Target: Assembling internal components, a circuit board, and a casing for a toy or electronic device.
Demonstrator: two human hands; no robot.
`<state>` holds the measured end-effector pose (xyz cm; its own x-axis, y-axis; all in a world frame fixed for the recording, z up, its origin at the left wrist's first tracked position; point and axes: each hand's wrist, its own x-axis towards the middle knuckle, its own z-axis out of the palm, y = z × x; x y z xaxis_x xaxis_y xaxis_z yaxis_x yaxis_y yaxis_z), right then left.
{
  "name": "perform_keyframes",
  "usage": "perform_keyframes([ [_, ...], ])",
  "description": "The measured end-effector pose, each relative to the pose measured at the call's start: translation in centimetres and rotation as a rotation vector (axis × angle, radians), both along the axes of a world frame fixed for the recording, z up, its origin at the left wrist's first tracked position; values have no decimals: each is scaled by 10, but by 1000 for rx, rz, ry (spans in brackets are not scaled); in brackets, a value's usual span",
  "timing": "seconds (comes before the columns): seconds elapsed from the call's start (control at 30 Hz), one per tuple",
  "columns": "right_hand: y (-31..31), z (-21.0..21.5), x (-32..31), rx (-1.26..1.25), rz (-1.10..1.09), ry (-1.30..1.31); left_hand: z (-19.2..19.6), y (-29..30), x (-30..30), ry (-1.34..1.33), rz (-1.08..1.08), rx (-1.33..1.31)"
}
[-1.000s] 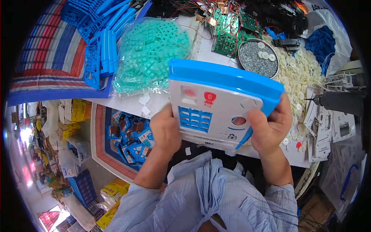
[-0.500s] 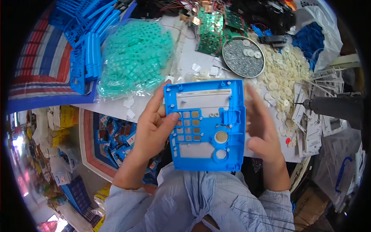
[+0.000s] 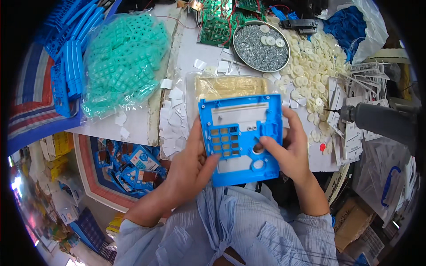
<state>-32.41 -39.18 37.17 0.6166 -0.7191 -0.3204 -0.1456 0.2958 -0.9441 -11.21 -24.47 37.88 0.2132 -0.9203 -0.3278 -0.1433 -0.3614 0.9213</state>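
A white worktable (image 3: 195, 48) crowded with a clear bag of teal rubber keypads (image 3: 122, 66), a round metal dish of screws (image 3: 259, 44), a heap of cream round discs (image 3: 310, 71), green circuit boards (image 3: 217, 26) and scattered white paper squares (image 3: 171, 119).

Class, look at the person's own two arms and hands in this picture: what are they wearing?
Both hands, left hand and right hand, are bare, with no gloves, rings or watch visible. The forearms are uncovered; a light blue, finely striped shirt has its sleeves pushed up near the elbows.
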Motion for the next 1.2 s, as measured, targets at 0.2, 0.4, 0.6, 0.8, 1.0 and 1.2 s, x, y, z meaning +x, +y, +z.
perform_keyframes([
  [0.2, -11, 4, 26, -899, 283, 642, -4, -10, 12, -438, -11, -7],
  [0.4, -12, 7, 20, -952, 349, 705, -16, -9, 21, -476, -142, -65],
  [0.6, -9, -6, 11, -918, 247, 619, -13, -17, 23, -472, -140, -73],
  [0.8, -23, -4, 20, -981, 348, 662, -18, -15, 29, -488, -152, -119],
  [1.0, -42, -16, 31, -1076, 334, 634, -18, -23, 22, -491, 12, -97],
  [1.2, -34, -17, 17, -1009, 374, 686, -26, -33, 29, -554, -49, -194],
])
